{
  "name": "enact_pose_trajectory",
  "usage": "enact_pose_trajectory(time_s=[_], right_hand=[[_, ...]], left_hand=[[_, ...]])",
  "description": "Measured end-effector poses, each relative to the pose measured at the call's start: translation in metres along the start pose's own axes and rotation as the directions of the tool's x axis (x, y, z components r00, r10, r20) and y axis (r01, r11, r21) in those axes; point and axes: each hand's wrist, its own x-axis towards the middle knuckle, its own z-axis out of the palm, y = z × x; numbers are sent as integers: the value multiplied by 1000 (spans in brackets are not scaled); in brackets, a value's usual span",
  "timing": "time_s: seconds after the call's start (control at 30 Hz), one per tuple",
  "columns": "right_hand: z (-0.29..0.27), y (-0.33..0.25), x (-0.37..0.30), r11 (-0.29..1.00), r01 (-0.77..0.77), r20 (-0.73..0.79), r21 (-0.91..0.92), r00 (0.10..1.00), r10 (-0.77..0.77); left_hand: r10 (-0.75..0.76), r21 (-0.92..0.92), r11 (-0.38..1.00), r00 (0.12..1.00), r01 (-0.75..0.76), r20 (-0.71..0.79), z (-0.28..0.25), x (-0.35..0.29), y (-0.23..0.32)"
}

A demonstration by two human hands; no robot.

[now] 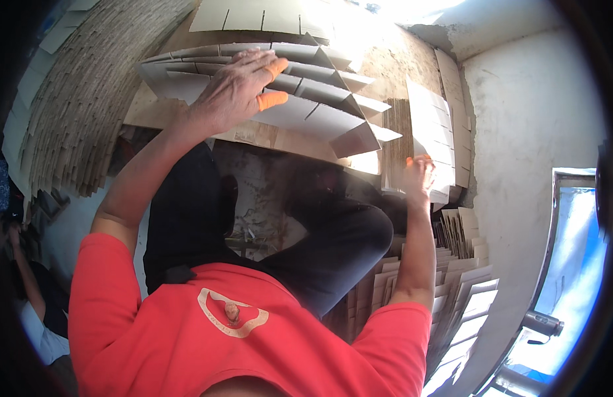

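Observation:
A partly assembled divider of slotted cardboard strips (329, 116) stands on a wooden board in front of me. My left hand (237, 92) rests over its long strips with fingers stretched out and thumb apart. Orange covers sit on its thumb and one finger. At the right, my right hand (420, 175) has its fingers bent at the near left edge of a white slotted cardboard strip (431, 135). It wears orange finger covers too. Its grip on the strip is partly washed out by bright light.
A stack of brown cardboard strips (398, 129) stands between the divider and the white strip. Big rows of packed cardboard (75, 99) fill the left. More cardboard pieces (445, 278) stand low at the right by the wall (518, 126). Another person's arm (29, 281) shows far left.

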Motion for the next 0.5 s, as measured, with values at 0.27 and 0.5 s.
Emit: enact_pose_trajectory(time_s=[0.27,0.5], right_hand=[[-43,26,8,862,13,-97,507,994,42],[-88,3,6,988,68,-64,140,996,-59]], left_hand=[[-57,2,998,997,57,57,0,-18,5],[-71,-77,993,978,87,195,14,-33,-26]])
